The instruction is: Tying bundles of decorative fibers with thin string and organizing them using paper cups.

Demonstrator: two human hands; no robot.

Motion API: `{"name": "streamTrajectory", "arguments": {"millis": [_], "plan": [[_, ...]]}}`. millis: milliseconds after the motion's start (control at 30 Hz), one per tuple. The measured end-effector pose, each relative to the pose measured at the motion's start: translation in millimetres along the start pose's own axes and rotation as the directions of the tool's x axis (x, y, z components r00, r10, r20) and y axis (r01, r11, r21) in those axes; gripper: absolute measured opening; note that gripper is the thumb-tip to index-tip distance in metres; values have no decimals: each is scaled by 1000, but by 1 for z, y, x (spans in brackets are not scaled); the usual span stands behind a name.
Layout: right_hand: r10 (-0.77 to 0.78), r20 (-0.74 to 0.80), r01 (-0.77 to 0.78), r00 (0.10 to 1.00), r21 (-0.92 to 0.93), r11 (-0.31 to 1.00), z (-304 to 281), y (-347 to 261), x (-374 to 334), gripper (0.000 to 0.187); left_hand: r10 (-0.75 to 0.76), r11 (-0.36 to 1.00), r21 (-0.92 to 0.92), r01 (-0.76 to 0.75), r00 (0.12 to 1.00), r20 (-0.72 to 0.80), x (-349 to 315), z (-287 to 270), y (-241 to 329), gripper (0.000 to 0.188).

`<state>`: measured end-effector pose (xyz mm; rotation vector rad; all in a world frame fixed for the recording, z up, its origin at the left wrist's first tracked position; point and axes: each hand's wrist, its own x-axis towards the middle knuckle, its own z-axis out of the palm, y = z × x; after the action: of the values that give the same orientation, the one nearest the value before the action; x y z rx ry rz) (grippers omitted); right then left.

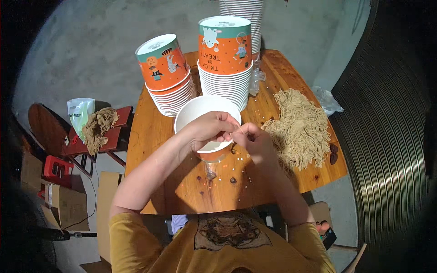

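Both hands meet over a white paper bucket (pixel 189 109) that stands mouth up on the wooden table. My left hand (pixel 214 129) is closed at the bucket's right side, its fingertips pinching a thin tan cord (pixel 240 129). Facing it, my right hand (pixel 256 142) pinches the same cord. Fingers hide most of the cord. A loose heap of tan cords (pixel 300 127) lies right of my right hand.
Behind the bucket stand two upside-down stacks of orange paper buckets (pixel 166 68) (pixel 225 50). Clear plastic (pixel 257 79) lies beside the taller stack. At left, a red bench (pixel 102 141) carries more cords (pixel 99 127) and a plastic bag (pixel 79 113). White specks dot the wooden table (pixel 182 191).
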<state>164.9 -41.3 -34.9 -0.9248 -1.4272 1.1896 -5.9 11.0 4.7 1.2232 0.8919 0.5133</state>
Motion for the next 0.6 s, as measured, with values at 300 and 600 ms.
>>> {"name": "streamTrajectory", "arguments": {"millis": [300,600], "plan": [[-450,-44,338,892,-596,729,8,8,0,10,-218,975,-71,212,971,-100,-1,13,19,9],[-141,-11,136,990,-195,971,-11,3,3,16,-142,976,-186,114,979,-144,1,5,5,13]]}}
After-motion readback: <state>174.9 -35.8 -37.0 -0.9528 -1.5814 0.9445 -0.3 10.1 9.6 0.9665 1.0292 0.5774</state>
